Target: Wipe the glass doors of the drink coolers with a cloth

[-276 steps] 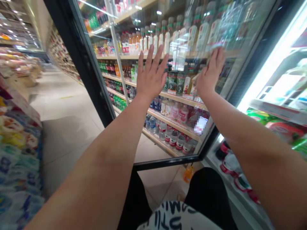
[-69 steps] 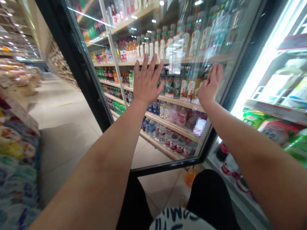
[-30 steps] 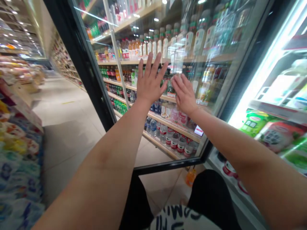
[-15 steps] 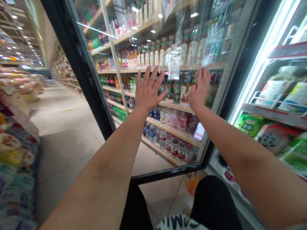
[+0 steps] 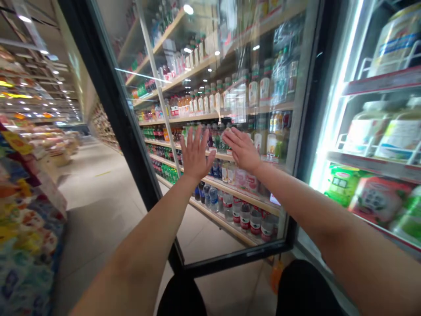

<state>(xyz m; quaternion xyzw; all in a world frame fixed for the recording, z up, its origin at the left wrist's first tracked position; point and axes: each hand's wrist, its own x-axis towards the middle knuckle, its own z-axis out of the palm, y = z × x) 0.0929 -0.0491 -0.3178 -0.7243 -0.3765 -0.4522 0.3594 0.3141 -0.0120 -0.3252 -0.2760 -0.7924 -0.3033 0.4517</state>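
My left hand (image 5: 195, 153) and my right hand (image 5: 240, 149) are raised with their palms toward a black-framed glass cooler door (image 5: 121, 131), fingers spread and holding nothing. Both hands are at or very near the pane, though I cannot tell whether they touch it. Rows of bottled drinks (image 5: 226, 210) on wooden shelves lie beyond my hands, seen through the glass or reflected in it. The two hands are close together, with my right fingertips near my left thumb.
To the right, a brightly lit cooler shelf (image 5: 375, 160) holds large bottles and green and red packs. A colourful packaged-goods display (image 5: 26, 245) stands at the left. A tiled aisle floor (image 5: 98, 206) runs away beyond the door. An orange bottle (image 5: 276, 275) stands low near the door's foot.
My right hand has moved left, closer to my left hand, and both hands sit lower in view. The door looks farther away and the view has tilted.
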